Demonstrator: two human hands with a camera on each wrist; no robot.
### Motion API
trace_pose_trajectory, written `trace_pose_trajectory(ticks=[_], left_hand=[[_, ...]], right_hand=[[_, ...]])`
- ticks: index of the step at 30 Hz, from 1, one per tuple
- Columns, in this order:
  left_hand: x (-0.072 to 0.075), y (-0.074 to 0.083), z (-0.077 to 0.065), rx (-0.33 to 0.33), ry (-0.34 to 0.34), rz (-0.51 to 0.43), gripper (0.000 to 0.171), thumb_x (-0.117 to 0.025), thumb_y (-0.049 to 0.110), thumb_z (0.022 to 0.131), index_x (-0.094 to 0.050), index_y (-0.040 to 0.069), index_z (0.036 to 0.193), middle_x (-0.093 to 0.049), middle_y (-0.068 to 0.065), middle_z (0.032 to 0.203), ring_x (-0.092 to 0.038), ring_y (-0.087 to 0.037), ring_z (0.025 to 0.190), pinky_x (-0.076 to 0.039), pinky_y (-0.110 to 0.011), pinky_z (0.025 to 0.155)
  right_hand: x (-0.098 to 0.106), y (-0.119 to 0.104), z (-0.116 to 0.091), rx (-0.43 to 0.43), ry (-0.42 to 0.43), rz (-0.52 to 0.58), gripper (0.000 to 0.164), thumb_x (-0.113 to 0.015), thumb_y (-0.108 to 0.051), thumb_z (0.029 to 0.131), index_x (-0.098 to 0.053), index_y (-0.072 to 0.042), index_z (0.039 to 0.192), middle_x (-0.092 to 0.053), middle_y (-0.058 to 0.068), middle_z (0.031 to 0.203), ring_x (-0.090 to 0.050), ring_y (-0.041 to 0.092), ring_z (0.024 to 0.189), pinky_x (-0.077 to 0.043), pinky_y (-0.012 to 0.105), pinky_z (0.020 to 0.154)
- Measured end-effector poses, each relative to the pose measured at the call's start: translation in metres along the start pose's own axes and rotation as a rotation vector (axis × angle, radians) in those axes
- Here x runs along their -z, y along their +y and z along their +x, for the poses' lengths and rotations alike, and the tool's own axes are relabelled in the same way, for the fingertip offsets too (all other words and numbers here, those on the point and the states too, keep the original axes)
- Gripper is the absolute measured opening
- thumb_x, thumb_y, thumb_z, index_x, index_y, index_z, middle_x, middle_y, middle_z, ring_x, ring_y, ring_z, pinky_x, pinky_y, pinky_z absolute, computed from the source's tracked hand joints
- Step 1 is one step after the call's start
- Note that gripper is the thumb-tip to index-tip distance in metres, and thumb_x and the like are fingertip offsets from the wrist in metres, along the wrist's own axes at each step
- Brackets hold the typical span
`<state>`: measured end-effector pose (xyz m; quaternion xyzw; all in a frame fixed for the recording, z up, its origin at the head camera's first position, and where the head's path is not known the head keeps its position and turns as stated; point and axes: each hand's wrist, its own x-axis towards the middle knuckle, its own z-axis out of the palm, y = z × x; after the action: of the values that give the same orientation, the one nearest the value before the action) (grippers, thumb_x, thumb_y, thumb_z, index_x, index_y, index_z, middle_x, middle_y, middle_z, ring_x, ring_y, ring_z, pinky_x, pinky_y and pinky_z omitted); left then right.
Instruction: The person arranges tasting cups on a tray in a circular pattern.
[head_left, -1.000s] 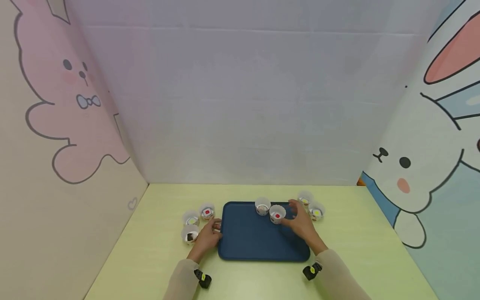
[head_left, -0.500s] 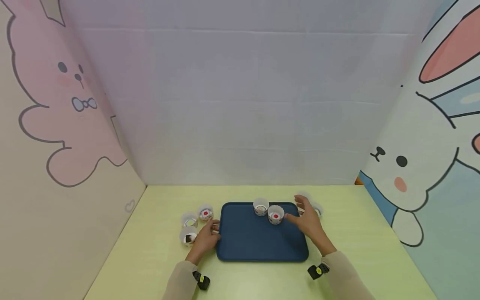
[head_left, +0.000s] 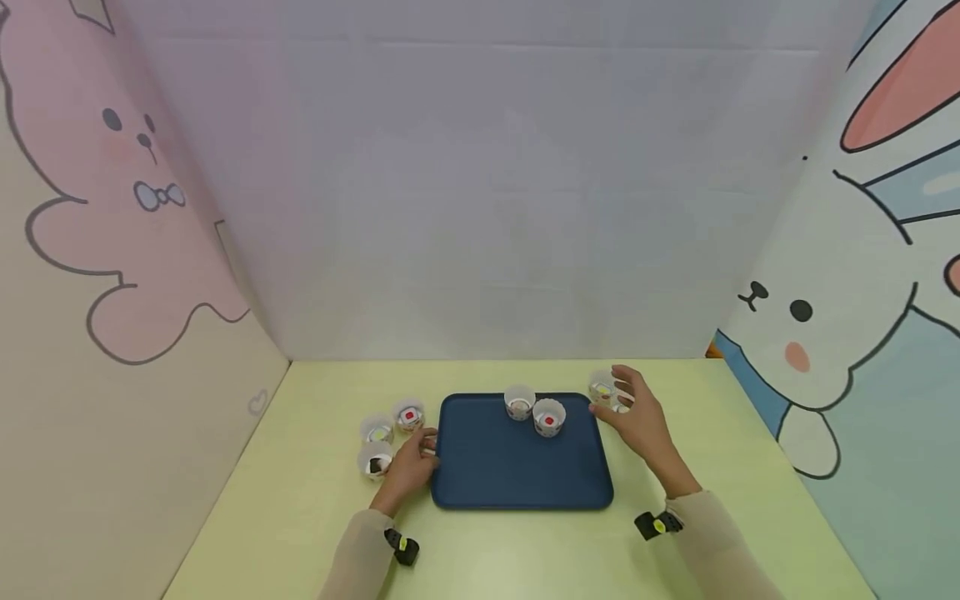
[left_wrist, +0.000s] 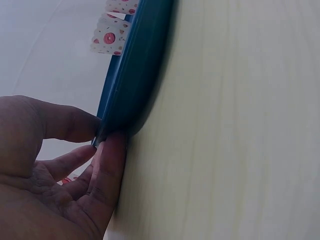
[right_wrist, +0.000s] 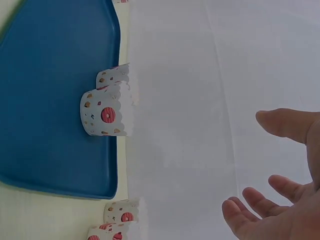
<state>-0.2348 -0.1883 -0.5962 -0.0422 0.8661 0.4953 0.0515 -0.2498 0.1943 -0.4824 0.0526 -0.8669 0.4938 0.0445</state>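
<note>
My left hand [head_left: 407, 468] holds the left rim of a blue tray [head_left: 517, 475]; in the left wrist view its thumb and fingers [left_wrist: 111, 162] meet at that rim. Two white paper baking cups stand at the tray's back edge: a front one [head_left: 550, 418] with a red piece inside and another cup [head_left: 519, 402] beside it. Past the tray's back right corner, my right hand [head_left: 641, 421] hovers with fingers spread and nothing in it. Just behind its fingers is a further cup [head_left: 602, 385], and a second one there is mostly covered by the hand.
Left of the tray several cups cluster: a cup with a red piece [head_left: 408, 414], a cup with a yellowish piece [head_left: 377, 429] and a cup with a dark piece [head_left: 375, 460]. A pale wall [head_left: 480, 208] rises behind the yellow table [head_left: 495, 554].
My right hand has drawn away from the front cup on the tray and moved right, over toward the cups beyond the tray. My left hand has stayed at the rim.
</note>
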Motion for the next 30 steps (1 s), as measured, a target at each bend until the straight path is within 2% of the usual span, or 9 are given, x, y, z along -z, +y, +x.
trace_pose_trajectory(ticks=[7, 16, 25, 30], left_hand=[[0.001, 0.006, 0.002, 0.01, -0.003, -0.016, 0.055, -0.06, 0.001, 0.081, -0.053, 0.005, 0.135, -0.061, -0.011, 0.111, -0.063, -0.02, 0.094, -0.052, -0.032, 0.074], [0.0, 0.003, 0.003, 0.028, 0.005, -0.003, 0.054, -0.061, 0.001, 0.081, -0.054, 0.006, 0.134, -0.062, -0.01, 0.111, -0.063, -0.019, 0.094, -0.052, -0.031, 0.074], [0.002, 0.006, 0.006, 0.014, -0.011, -0.015, 0.055, -0.06, 0.001, 0.082, -0.052, 0.005, 0.136, -0.061, -0.012, 0.113, -0.063, -0.022, 0.096, -0.053, -0.033, 0.076], [0.002, 0.003, 0.004, 0.034, -0.011, -0.001, 0.055, -0.061, 0.001, 0.082, -0.053, 0.006, 0.136, -0.061, -0.012, 0.113, -0.063, -0.022, 0.096, -0.053, -0.032, 0.076]], right_hand=[[0.018, -0.001, 0.001, -0.001, 0.035, 0.003, 0.078, -0.071, -0.025, 0.089, -0.028, -0.008, 0.152, -0.034, 0.019, 0.156, -0.035, 0.04, 0.141, -0.035, 0.053, 0.113], [0.032, 0.001, -0.004, 0.035, 0.09, -0.015, 0.075, -0.07, -0.025, 0.09, -0.03, -0.006, 0.151, -0.036, 0.021, 0.153, -0.036, 0.042, 0.14, -0.035, 0.053, 0.111], [0.046, 0.003, -0.004, 0.03, 0.17, -0.028, 0.074, -0.07, -0.027, 0.091, -0.032, -0.009, 0.151, -0.039, 0.022, 0.15, -0.038, 0.042, 0.138, -0.036, 0.054, 0.11], [0.05, 0.006, -0.006, 0.027, 0.19, -0.037, 0.074, -0.07, -0.026, 0.09, -0.033, -0.008, 0.151, -0.04, 0.023, 0.149, -0.037, 0.043, 0.138, -0.034, 0.055, 0.111]])
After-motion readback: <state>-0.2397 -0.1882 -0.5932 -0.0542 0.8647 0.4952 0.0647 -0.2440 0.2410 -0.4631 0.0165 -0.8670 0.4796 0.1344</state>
